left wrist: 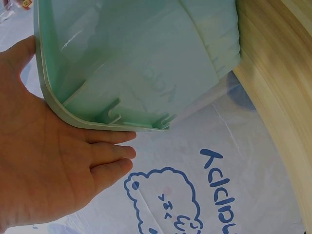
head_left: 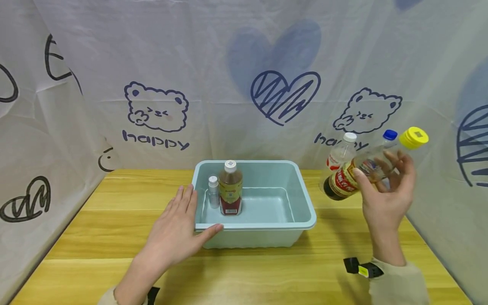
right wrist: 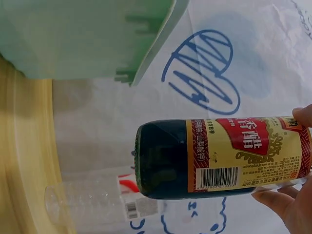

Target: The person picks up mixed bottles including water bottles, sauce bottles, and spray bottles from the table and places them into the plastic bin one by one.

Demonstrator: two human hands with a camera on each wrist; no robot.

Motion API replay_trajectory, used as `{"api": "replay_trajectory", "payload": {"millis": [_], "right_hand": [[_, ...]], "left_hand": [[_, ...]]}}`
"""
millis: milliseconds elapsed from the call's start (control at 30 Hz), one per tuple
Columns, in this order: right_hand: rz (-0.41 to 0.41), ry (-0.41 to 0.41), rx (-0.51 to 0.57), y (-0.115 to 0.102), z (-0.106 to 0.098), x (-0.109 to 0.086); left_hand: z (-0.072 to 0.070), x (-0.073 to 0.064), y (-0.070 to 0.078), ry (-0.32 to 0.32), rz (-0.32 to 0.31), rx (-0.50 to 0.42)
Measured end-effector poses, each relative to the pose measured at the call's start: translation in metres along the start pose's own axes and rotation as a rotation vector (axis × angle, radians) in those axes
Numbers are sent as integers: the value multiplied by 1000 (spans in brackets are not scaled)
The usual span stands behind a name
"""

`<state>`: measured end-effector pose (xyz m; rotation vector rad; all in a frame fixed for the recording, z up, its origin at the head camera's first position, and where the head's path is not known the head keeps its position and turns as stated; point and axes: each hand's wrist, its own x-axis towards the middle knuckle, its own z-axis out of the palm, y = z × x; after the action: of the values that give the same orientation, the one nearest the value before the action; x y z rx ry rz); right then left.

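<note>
My right hand [head_left: 389, 209] grips a glass vinegar bottle [head_left: 345, 180] with a yellow cap, thumb on one side and fingers round the other. The bottle tilts above the table, right of the pale green basin [head_left: 259, 226], its cap up to the right and its base down to the left. Dark liquid and a red and yellow label show in the right wrist view. My left hand [head_left: 173, 233] rests on the basin's near left corner, fingers straight along the left side and thumb over the front rim. Inside stand a brown, white-capped bottle [head_left: 230, 192] and a small clear bottle [head_left: 214, 195].
Behind the vinegar bottle, a clear bottle with a white cap [head_left: 343, 150] stands on the wooden table [head_left: 126, 212]. Another bottle with a blue cap [head_left: 389, 135] is partly hidden behind my right hand. A printed white cloth [head_left: 213, 84] hangs around the table.
</note>
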<state>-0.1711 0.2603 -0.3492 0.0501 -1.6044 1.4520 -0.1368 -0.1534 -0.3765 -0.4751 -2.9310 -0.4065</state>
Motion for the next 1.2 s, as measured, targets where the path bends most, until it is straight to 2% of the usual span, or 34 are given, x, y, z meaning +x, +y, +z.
{"api": "replay_trajectory", "payload": {"millis": [167,300,400,467,633,900,1033,1200], "right_hand": [[-39,-18,110,-8,3,-4],[-93,-41,112,-15,4,-7],[-124,-52,150,-20,6,-10],[-138,-55,211,-22,8,-11],[-154,-65,315,-29,12,-13],[-150,-94,401,-36,23,-19],[-172,-129,411,-37,29,-19],[-202,-207,308,-38,39,-17]], "left_hand": [[0,0,0,0,1,1],[0,0,0,2,1,2],[0,0,0,1,-2,2],[0,0,0,-2,-4,2],[0,0,0,-6,-5,3],[0,0,0,-5,-2,3],[1,0,0,-4,4,6],[1,0,-1,-6,-1,6]]}}
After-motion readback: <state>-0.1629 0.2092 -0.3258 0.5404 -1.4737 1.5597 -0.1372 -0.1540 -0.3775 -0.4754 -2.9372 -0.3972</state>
